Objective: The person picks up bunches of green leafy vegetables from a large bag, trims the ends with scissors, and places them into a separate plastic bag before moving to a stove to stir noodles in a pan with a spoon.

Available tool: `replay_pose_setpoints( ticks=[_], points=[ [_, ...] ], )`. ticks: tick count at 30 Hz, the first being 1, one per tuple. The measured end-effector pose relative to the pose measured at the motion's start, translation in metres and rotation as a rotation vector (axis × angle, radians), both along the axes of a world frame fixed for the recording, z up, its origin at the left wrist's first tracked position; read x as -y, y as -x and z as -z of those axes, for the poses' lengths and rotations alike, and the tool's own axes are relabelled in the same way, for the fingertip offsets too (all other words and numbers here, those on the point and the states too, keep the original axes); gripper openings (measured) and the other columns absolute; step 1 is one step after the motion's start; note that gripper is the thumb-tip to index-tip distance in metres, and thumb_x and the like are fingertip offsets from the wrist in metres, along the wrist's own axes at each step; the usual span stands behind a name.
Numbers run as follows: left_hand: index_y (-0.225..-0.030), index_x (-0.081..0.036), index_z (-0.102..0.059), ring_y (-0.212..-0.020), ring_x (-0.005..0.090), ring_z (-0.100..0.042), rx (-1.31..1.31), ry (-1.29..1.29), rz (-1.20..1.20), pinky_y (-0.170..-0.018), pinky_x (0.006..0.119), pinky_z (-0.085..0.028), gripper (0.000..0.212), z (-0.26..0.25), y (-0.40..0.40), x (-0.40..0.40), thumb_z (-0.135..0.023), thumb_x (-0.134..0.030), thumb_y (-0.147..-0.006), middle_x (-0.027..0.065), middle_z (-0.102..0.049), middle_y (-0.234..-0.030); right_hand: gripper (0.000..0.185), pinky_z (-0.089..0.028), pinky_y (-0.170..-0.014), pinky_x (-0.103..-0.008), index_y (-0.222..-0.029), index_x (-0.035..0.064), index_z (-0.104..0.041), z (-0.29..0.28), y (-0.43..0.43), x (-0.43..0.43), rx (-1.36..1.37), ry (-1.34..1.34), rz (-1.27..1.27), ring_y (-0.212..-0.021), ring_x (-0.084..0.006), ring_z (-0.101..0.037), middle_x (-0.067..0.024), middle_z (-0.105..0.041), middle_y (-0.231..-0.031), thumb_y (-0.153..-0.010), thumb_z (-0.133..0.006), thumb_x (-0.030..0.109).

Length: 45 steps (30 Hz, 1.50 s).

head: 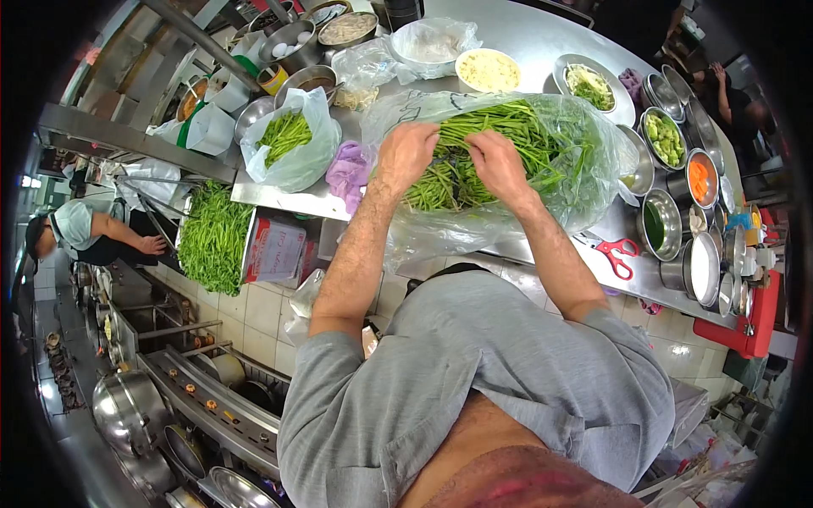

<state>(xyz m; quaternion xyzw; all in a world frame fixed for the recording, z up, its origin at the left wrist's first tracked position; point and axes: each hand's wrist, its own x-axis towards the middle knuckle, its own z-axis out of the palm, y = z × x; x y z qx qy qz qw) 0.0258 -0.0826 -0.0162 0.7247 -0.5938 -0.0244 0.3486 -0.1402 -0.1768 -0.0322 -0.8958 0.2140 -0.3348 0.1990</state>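
A large clear plastic bag (571,197) lies opened out on the steel counter, full of long green vegetable stems (508,127) with leafy ends to the right. My left hand (408,152) is at the left ends of the stems, its thumb and fingers pinched together around some of them. My right hand (498,162) is over the middle of the pile, fingertips curled in on the stems; whether it grips any is hard to tell. To the left, a smaller plastic bag (317,155) holds cut green stems (284,136), with a purple cloth (348,171) between the two bags.
Red-handled scissors (616,254) lie near the counter's front edge at right, beside steel bowls with carrots (698,181) and broccoli (664,140). A white bowl (488,71) stands behind the large bag. Leafy greens (215,238) fill a container at left; another person (89,228) is beyond it.
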Motion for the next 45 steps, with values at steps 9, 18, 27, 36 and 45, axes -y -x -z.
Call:
replay_pose_setpoints(
  ticks=[9,18,27,36,45],
  points=[
    [-0.118,-0.011,-0.054,-0.118,0.0287,-0.043,0.246,-0.282,-0.040,-0.094,0.051,-0.034,0.044,0.008,-0.017,0.030,-0.063,-0.010,-0.074,0.0048,-0.054,-0.121,0.049,-0.032,-0.090,-0.0488,-0.117,0.0073,-0.055,0.004,-0.019,0.038,-0.425,0.150,0.036,-0.109,-0.0284,-0.043,-0.0105,-0.053,-0.111,-0.072,-0.064,0.022],
    [-0.106,-0.009,-0.062,-0.107,0.0301,-0.050,0.355,-0.358,-0.039,-0.086,0.036,-0.045,0.041,-0.015,-0.041,0.023,-0.056,0.002,-0.068,0.0086,-0.053,-0.116,0.031,-0.033,-0.083,-0.0488,-0.104,0.0062,-0.061,0.011,-0.040,0.044,-0.449,0.141,0.061,-0.104,-0.0303,-0.044,-0.0127,-0.052,-0.104,-0.078,-0.061,0.022],
    [-0.105,-0.014,-0.064,-0.110,0.0297,-0.046,0.590,-0.040,-0.071,-0.091,0.042,-0.040,0.041,-0.019,-0.048,0.020,-0.053,0.003,-0.070,0.0094,-0.050,-0.119,0.031,-0.037,-0.091,-0.0425,-0.107,0.0057,-0.058,0.016,-0.074,0.057,-0.112,0.311,-0.118,-0.107,-0.0291,-0.048,-0.0123,-0.055,-0.107,-0.076,-0.054,0.004],
    [-0.114,-0.012,-0.056,-0.114,0.0285,-0.042,0.585,-0.196,-0.075,-0.095,0.042,-0.037,0.046,-0.011,-0.053,0.014,-0.054,0.001,-0.070,0.0073,-0.046,-0.122,0.035,-0.033,-0.092,-0.0538,-0.108,0.0047,-0.058,0.010,-0.089,0.063,-0.393,0.396,0.042,-0.113,-0.0342,-0.045,-0.0176,-0.053,-0.114,-0.073,-0.055,0.005],
    [-0.120,-0.009,-0.052,-0.114,0.0268,-0.046,0.397,-0.217,0.110,-0.096,0.037,-0.038,0.055,-0.011,-0.083,0.008,-0.055,0.003,-0.067,0.0078,-0.050,-0.125,0.025,-0.034,-0.080,-0.0380,-0.092,0.0077,-0.061,-0.015,-0.028,0.032,-0.378,0.351,-0.130,-0.093,-0.0250,-0.048,-0.0090,-0.052,-0.091,-0.068,-0.058,0.001]
  ],
)
